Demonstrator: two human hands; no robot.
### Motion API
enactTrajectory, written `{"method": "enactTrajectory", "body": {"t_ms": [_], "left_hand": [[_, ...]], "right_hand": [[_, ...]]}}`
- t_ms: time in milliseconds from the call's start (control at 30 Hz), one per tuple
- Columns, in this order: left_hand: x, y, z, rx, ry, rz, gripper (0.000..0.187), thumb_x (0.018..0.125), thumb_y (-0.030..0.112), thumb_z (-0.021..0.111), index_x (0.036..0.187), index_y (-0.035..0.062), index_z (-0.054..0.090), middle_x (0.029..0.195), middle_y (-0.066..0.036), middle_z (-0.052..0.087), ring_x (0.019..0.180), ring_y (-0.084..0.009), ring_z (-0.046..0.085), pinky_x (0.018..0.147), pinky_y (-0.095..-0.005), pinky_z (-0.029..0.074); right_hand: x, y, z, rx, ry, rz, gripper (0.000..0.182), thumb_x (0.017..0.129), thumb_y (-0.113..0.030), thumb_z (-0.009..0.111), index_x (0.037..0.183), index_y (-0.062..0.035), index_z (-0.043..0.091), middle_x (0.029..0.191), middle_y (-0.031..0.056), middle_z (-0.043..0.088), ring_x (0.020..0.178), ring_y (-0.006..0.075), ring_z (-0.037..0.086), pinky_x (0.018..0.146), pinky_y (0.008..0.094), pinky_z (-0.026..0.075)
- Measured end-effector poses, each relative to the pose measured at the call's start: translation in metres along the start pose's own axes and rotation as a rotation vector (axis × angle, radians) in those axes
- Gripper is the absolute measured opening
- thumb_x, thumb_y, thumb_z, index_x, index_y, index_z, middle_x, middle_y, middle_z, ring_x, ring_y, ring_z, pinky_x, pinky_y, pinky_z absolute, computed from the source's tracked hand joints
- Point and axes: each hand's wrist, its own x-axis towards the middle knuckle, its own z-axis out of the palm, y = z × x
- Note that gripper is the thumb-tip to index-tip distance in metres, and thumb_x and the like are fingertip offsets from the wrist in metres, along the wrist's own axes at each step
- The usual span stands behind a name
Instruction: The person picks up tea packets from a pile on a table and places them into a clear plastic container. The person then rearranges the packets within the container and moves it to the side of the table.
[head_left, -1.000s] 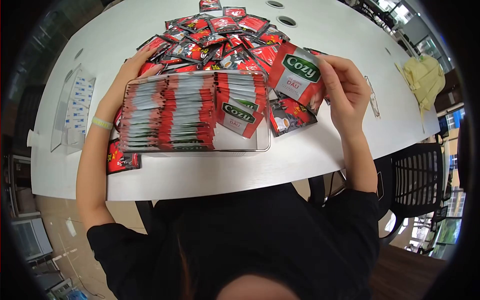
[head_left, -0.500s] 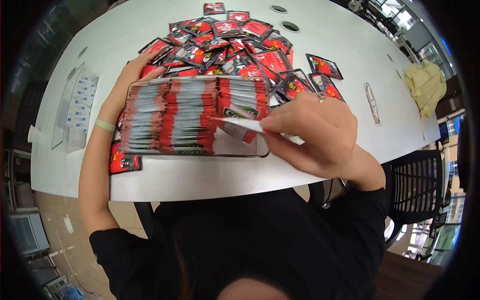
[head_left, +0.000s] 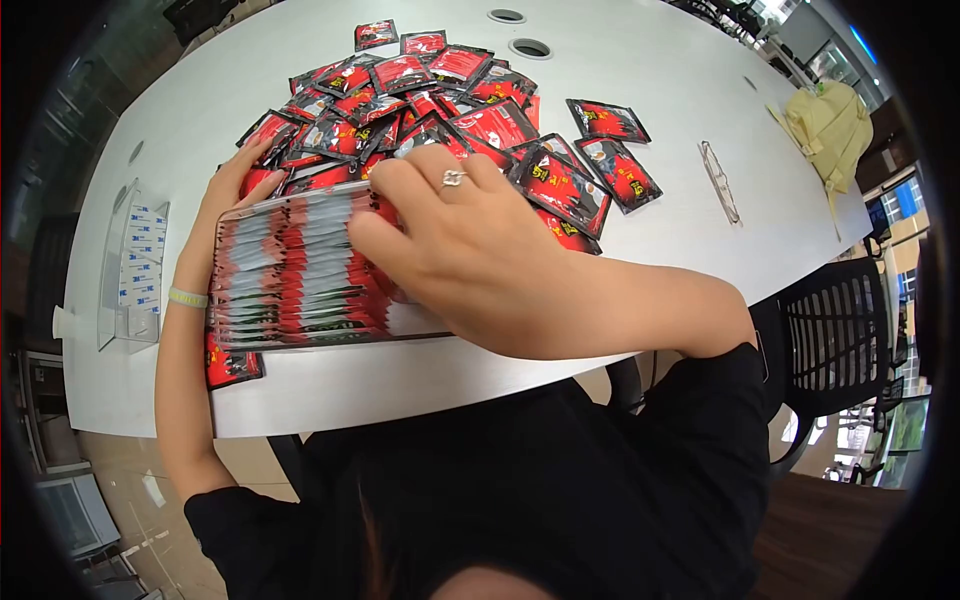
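Observation:
A clear plastic box [head_left: 430,336] packed with rows of red and silver sachets [head_left: 320,260] stands near the table's front edge. My right hand [head_left: 460,240], with a ring on one finger, reaches over the right part of the box. Its fingers curl down among the sachets, and their tips are hidden, so what they grip cannot be made out. Around the far left corner of the box lies my left hand [head_left: 240,180], fingers apart, close to the heap of loose sachets [head_left: 400,110]. One more sachet [head_left: 233,366] lies partly under the box's near left corner.
Left of the box stands a clear plastic holder [head_left: 143,270] with blue-printed white strips. A pair of glasses [head_left: 720,183] and a pale yellow bag [head_left: 828,130] are on the right. Two round cable holes [head_left: 530,48] are in the far tabletop. A black chair [head_left: 838,330] stands at right.
My right hand has moved left and away from me over the box; the sachet it pinched is now out of sight. The view has shifted. My left hand stays at the box.

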Motion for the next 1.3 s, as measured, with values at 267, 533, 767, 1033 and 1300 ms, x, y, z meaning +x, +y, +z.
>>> {"method": "enactTrajectory", "body": {"t_ms": [267,533,767,1033,1300], "left_hand": [[0.001,-0.007,0.002,-0.011,-0.004,-0.007,0.058,0.090,0.039,0.068,0.136,0.0057,0.056,0.140,-0.021,0.054,0.130,-0.0344,0.051,0.110,-0.0383,0.038],[-0.001,-0.005,0.001,-0.011,0.004,-0.025,0.062,0.090,0.042,0.067,0.137,0.0043,0.055,0.140,-0.025,0.053,0.133,-0.0350,0.049,0.111,-0.0387,0.036],[-0.003,-0.006,0.000,-0.003,-0.010,-0.024,0.062,0.090,0.044,0.066,0.138,0.0063,0.055,0.141,-0.024,0.052,0.135,-0.0358,0.046,0.113,-0.0399,0.034],[-0.003,-0.002,-0.001,-0.035,-0.023,-0.032,0.063,0.091,0.045,0.066,0.138,0.0047,0.055,0.142,-0.025,0.051,0.137,-0.0347,0.045,0.113,-0.0386,0.034],[-0.003,-0.002,0.000,-0.004,-0.007,-0.007,0.063,0.091,0.045,0.065,0.138,0.0047,0.055,0.143,-0.026,0.050,0.137,-0.0343,0.045,0.113,-0.0382,0.034]], "right_hand": [[0.004,0.020,-0.012,0.380,-0.052,0.094,0.060,0.069,-0.026,0.087,0.118,-0.0073,0.057,0.118,0.0118,0.053,0.113,0.0328,0.051,0.093,0.0425,0.043],[-0.053,0.174,0.039,0.153,-0.090,0.517,0.027,0.097,-0.021,0.061,0.117,-0.0061,0.071,0.085,0.0084,0.064,0.072,0.0165,0.055,0.067,0.0315,0.045],[-0.074,0.215,0.041,-0.116,-0.280,0.403,0.032,0.093,-0.034,0.064,0.089,-0.0044,0.076,0.075,0.0153,0.064,0.070,0.0318,0.062,0.070,0.0396,0.049],[-0.087,0.221,0.054,-0.345,-0.250,0.470,0.042,0.094,-0.044,0.061,0.093,-0.0053,0.077,0.085,0.0145,0.068,0.086,0.0301,0.065,0.079,0.0401,0.051],[-0.089,0.228,0.058,0.032,-0.182,0.387,0.043,0.091,-0.038,0.066,0.116,-0.0021,0.070,0.106,0.0182,0.071,0.104,0.0310,0.066,0.091,0.0408,0.051]]}}
